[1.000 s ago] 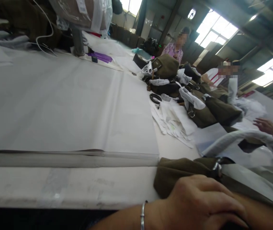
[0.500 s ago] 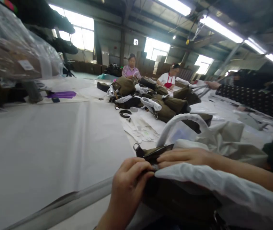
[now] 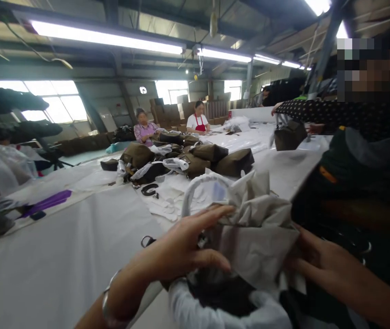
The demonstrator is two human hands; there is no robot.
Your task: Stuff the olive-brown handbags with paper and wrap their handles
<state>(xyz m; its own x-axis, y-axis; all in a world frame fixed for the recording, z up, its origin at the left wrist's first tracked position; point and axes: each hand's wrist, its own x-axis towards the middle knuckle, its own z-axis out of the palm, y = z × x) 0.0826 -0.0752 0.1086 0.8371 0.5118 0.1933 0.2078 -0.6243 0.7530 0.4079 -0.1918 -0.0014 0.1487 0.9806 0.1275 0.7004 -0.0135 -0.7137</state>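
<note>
A dark olive handbag (image 3: pixel 222 285) stands before me, its pale grey lining (image 3: pixel 260 246) pulled up out of the opening and crumpled. White wrapping covers its two handles; one handle (image 3: pixel 190 194) arches up behind, the other (image 3: pixel 195 304) lies in front. My left hand (image 3: pixel 181 240), a silver bangle on its wrist, is at the bag's left side with thumb and fingers apart around the lining. On the right, my right hand (image 3: pixel 318 260) grips the lining's edge, some of its fingers hidden behind the fabric. A metal ring (image 3: pixel 147 241) shows at the bag's left end.
Several olive handbags (image 3: pixel 202 160) are heaped across the white table (image 3: pixel 61 256). A black curved strip (image 3: pixel 150 189) and white gloves (image 3: pixel 171 198) lie nearer. One co-worker in dotted sleeves (image 3: pixel 345 114) holds another bag (image 3: pixel 289 135) at right; two people sit beyond the heap.
My hands have left the bag's top edge and moved apart to either side of the lining, which now stands up out of the bag. The view has turned right.
</note>
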